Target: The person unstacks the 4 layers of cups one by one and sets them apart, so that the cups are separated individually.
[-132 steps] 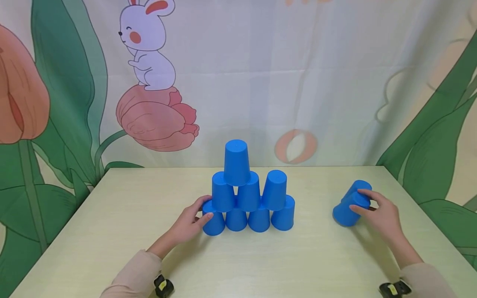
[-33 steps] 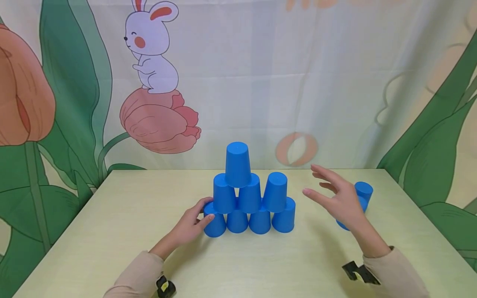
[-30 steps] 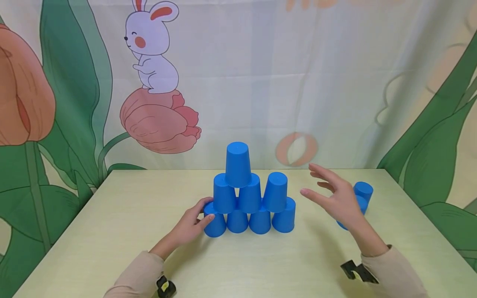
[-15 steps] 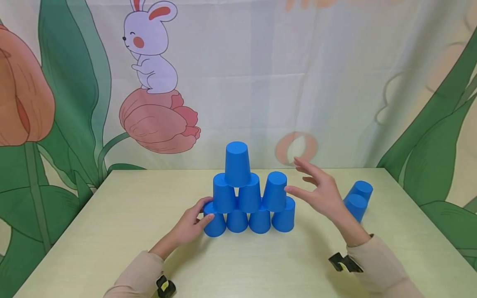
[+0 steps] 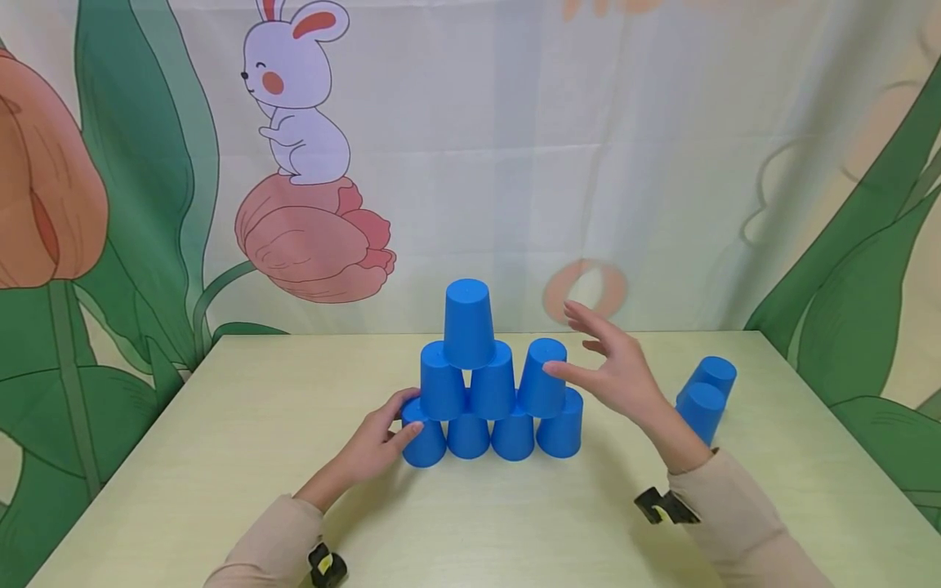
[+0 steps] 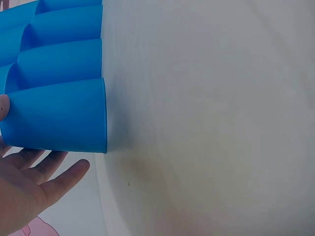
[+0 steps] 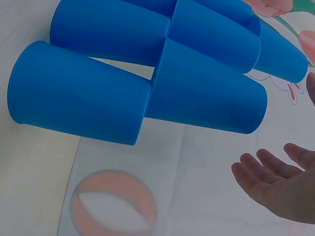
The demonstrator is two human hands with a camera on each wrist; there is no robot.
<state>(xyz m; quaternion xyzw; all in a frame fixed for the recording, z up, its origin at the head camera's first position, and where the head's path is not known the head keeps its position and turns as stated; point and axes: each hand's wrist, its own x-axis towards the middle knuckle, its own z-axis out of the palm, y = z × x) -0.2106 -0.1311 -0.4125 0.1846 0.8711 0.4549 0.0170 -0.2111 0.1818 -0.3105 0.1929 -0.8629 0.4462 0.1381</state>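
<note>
A pyramid of blue cups stands upside down mid-table: a bottom row of several, three above, one on top. My left hand grips the bottom-left cup, thumb in front and fingers behind it; the left wrist view shows that cup close up. My right hand hovers with fingers spread beside the middle row's right cup, the thumb tip at its side. In the right wrist view that cup is near, and the fingers hold nothing.
Two nested blue cups lie on their side at the right of the pale table. A printed cloth backdrop with a rabbit hangs right behind the table's far edge.
My right hand left the nested cups at the right and travelled left, open, up to the pyramid's right side. The left hand has stayed on the bottom-left cup.
</note>
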